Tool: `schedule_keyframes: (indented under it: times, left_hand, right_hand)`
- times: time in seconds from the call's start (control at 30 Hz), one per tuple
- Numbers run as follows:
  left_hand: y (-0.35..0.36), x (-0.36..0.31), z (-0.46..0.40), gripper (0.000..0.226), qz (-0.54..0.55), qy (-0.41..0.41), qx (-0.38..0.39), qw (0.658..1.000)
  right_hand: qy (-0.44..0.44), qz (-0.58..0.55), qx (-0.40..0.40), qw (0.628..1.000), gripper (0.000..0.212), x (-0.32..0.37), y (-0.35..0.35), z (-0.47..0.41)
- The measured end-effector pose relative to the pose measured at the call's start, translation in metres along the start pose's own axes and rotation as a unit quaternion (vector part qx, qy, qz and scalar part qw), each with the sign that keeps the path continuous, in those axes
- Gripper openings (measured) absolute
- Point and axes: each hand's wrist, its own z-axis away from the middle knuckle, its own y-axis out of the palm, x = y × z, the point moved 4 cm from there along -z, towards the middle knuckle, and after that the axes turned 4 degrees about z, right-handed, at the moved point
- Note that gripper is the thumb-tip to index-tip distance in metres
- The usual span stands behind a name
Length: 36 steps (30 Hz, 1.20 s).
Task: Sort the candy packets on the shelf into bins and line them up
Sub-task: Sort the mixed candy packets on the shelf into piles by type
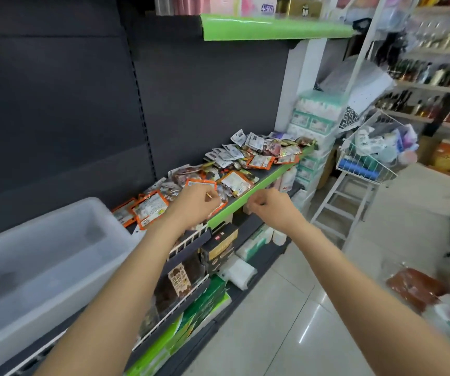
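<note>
While orange-edged candy packets (150, 206) lie jumbled, left hand (194, 203) grip unclear, right hand (268, 203) curled, empty

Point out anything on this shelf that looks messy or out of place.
The candy packets lie in a loose, overlapping heap along the green-edged shelf, facing every way, some face down. The clear bin to the left holds none of them.
</note>
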Motion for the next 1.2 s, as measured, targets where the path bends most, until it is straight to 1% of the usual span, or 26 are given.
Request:
schedule_keyframes:
  times: [0.13, 0.27, 0.4, 0.53, 0.7, 0.8, 1.0, 1.13, 1.2]
  left_hand:
    - [0.027, -0.029, -0.08, 0.024, 0.008, -0.008, -0.023, 1.0]
    - [0.055, -0.052, -0.15, 0.018, 0.038, -0.045, -0.045, 0.997]
    - [0.082, -0.066, -0.212, 0.018, 0.045, -0.057, -0.066, 0.995]
    - [0.109, -0.079, -0.275, 0.019, 0.045, -0.058, -0.069, 0.995]
    - [0.147, -0.087, -0.356, 0.02, 0.015, -0.068, -0.056, 0.996]
    - [0.164, -0.091, -0.414, 0.02, 0.016, -0.069, -0.047, 0.996]
    - [0.181, -0.11, -0.528, 0.023, 0.043, -0.056, -0.052, 0.996]
    - [0.19, -0.118, -0.589, 0.021, 0.026, -0.069, -0.056, 0.996]
    - [0.198, -0.122, -0.617, 0.019, 0.037, -0.075, -0.061, 0.995]
  right_hand:
    - [-0.015, 0.001, 0.006, 1.0, 0.023, -0.048, -0.037, -0.07]
    - [-0.025, -0.002, 0.021, 0.999, 0.024, -0.1, -0.073, -0.128]
    - [-0.024, -0.038, 0.026, 0.999, 0.022, -0.143, -0.092, -0.179]
    - [-0.032, -0.049, 0.03, 0.998, 0.021, -0.181, -0.098, -0.23]
    - [-0.038, -0.034, 0.058, 0.997, 0.022, -0.227, -0.107, -0.306]
    - [-0.047, -0.013, 0.055, 0.997, 0.02, -0.254, -0.118, -0.361]
    - [-0.063, 0.013, 0.037, 0.997, 0.021, -0.298, -0.154, -0.456]
    - [-0.05, 0.006, 0.048, 0.998, 0.02, -0.331, -0.17, -0.515]
    - [-0.051, 0.002, 0.052, 0.997, 0.02, -0.344, -0.173, -0.544]
